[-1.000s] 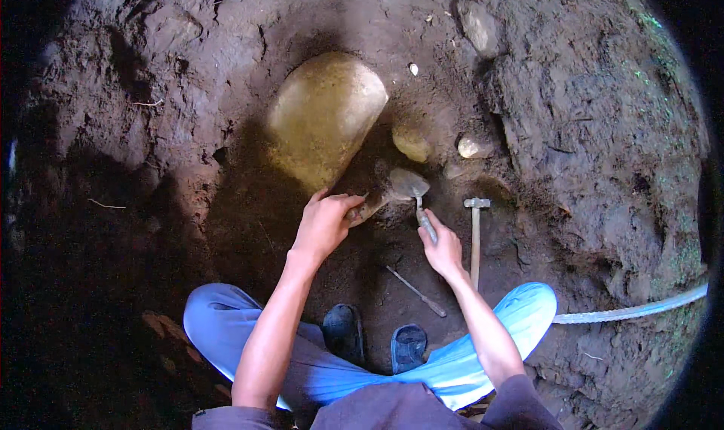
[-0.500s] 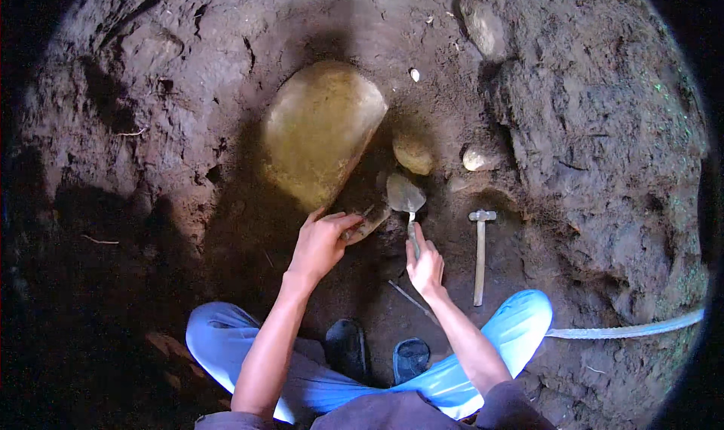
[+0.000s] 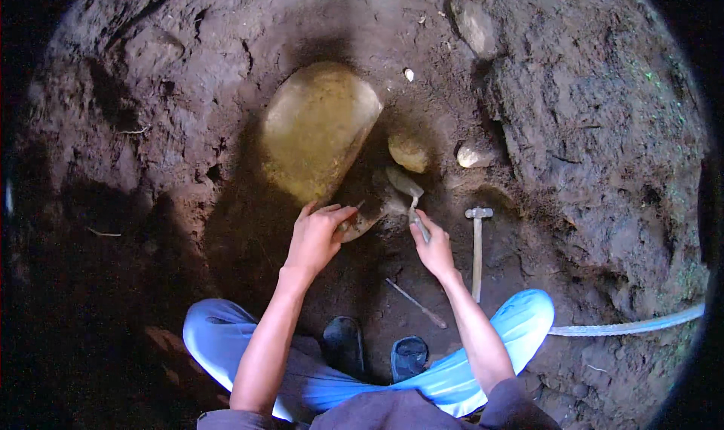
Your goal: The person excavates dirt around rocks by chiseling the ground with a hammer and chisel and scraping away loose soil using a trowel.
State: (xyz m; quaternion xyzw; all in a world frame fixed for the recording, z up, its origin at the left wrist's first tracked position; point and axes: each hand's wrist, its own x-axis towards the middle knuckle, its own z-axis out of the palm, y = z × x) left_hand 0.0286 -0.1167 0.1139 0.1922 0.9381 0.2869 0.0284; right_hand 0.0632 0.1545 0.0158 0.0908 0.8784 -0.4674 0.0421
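My right hand (image 3: 435, 250) is closed around the handle of a small trowel (image 3: 404, 182). The trowel's blade is tilted into the soil below a rounded tan stone (image 3: 408, 153). My left hand (image 3: 314, 241) reaches to the near edge of a large, smooth, yellowish stone (image 3: 317, 132) set in the dirt. Its fingers are bent in beside a pale, flat piece (image 3: 360, 228), which looks like stone or a shard. A thin tip pokes out by these fingers, and what they grip is too small to make out.
A hammer (image 3: 477, 253) with a wooden handle lies right of my right hand. Nearer me is a thin rod-like tool (image 3: 415, 302). A whitish stone (image 3: 470, 157) sits farther right. Rough earth walls (image 3: 596, 143) rise around, and a pale strap (image 3: 626, 329) runs right from my knee.
The trowel blade has turned from facing up to edge-on, and my right hand has shifted slightly right. My left hand has stayed near the large stone. More of the rod-like tool shows.
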